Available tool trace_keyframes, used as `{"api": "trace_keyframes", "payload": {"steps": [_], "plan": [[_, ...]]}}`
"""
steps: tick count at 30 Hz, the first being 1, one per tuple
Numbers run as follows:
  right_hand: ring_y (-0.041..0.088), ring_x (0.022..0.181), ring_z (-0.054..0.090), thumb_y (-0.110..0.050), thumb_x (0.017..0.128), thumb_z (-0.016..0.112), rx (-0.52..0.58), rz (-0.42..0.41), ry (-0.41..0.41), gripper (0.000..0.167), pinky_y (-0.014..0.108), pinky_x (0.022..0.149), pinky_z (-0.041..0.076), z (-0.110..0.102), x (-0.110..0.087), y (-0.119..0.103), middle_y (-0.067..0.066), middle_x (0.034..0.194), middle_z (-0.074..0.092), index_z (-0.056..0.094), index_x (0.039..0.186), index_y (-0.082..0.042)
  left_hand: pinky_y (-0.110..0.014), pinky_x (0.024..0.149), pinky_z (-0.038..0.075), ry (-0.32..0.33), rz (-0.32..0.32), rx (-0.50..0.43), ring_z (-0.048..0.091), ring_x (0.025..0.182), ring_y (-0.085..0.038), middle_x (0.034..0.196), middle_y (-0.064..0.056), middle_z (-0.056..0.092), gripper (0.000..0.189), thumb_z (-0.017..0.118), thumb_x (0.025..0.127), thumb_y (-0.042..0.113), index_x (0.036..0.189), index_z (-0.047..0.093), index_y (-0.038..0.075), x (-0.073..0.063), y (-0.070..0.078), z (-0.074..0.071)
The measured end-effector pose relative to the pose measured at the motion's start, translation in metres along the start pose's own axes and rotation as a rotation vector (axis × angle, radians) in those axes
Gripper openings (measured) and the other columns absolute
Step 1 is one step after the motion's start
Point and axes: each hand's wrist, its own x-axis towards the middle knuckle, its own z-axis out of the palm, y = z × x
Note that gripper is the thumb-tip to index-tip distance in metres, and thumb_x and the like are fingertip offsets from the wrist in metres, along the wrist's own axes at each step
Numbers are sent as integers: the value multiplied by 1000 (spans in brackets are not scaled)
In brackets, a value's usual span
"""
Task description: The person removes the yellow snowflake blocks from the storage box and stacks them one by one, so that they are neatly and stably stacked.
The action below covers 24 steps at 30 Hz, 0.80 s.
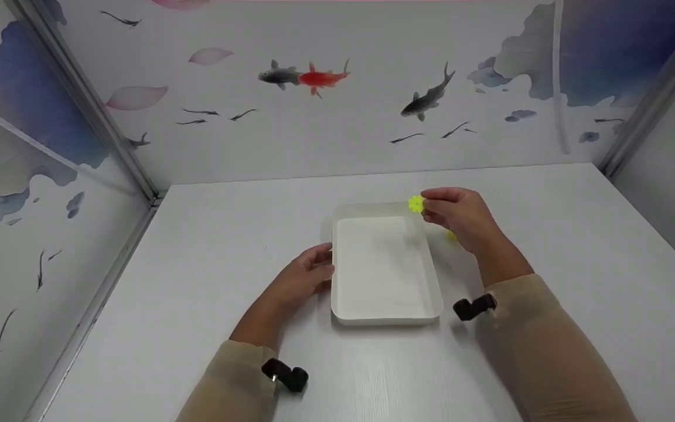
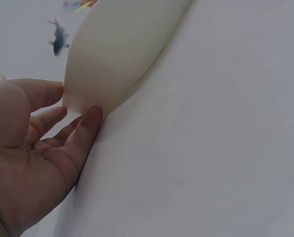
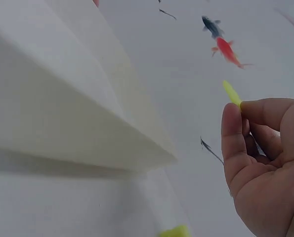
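Observation:
A shallow white rectangular tray [image 1: 387,269] lies on the table, and no object shows inside it. My left hand [image 1: 305,272] holds the tray's left side. In the left wrist view its thumb [image 2: 91,121] touches the outer wall, with the other fingertips beside the wall's edge. My right hand [image 1: 460,217] is raised at the tray's far right corner. Between thumb and fingers it pinches a small yellow-green notched disc [image 1: 416,204], seen edge-on in the right wrist view. Another yellow piece [image 1: 451,235] sits under the right hand, right of the tray, mostly hidden.
The white table [image 1: 208,293] runs back to a panel [image 1: 361,140] printed with fish and petals. Similar printed panels stand at left and right, joined by metal posts [image 1: 79,94]. Both sleeves carry a small black wrist camera [image 1: 285,375].

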Motion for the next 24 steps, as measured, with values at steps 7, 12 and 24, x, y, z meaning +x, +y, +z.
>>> {"api": "trace_keyframes", "payload": {"steps": [7, 12, 24], "plan": [[24, 119, 71, -32, 102, 75, -44, 33, 42, 40, 21, 96, 61, -28, -3, 11, 5, 135, 67, 69, 137, -13, -44, 118, 49, -1, 5, -6, 56, 145, -24, 164, -6, 49, 59, 61, 108, 18, 164, 43, 18, 1, -1, 0], [19, 114, 71, -32, 102, 75, -35, 34, 53, 42, 18, 94, 61, -45, -4, 20, 3, 133, 67, 68, 138, -11, -45, 119, 49, -3, 11, -8, 55, 145, -25, 164, -7, 48, 59, 60, 109, 18, 165, 41, 16, 1, -1, 0], [14, 113, 69, -31, 104, 73, -24, 72, 65, 48, 18, 97, 60, -65, -4, 38, 1, 136, 63, 62, 145, -9, -46, 122, 46, -9, -5, 17, 53, 148, -23, 164, -4, 48, 59, 60, 109, 21, 165, 42, 20, -2, 2, 0]]}}
